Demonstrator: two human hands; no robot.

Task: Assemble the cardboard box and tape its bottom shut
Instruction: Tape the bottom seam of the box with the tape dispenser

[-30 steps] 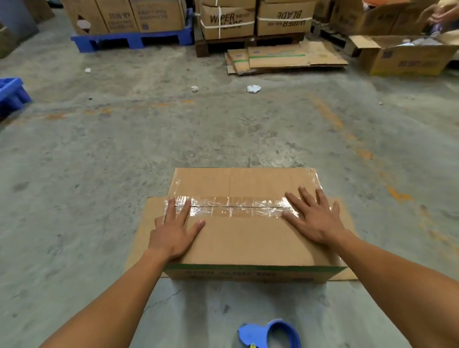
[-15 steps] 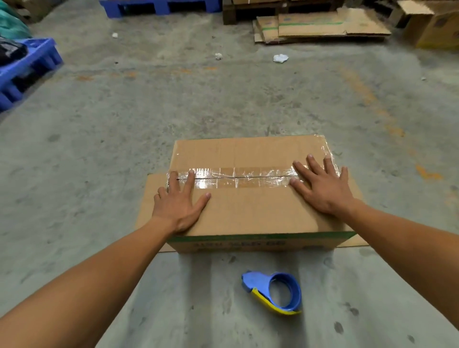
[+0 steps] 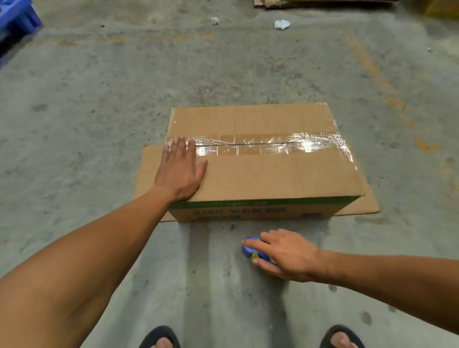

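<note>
Cardboard box (image 3: 260, 174) taped shut; left hand (image 3: 180, 171) flat on it — right hand (image 3: 283, 253) grasps dispenser (image 3: 249, 251).

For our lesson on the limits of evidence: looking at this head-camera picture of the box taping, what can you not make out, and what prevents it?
- Tape dispenser: mostly covered by the right hand; whether it is gripped yet is unclear, and the hand is motion-blurred.
- Print on the cardboard box: blurred and unreadable.
- Tape at its left end: covered by the left hand.
- Flat cardboard at the top: cut off by the edge.
</note>
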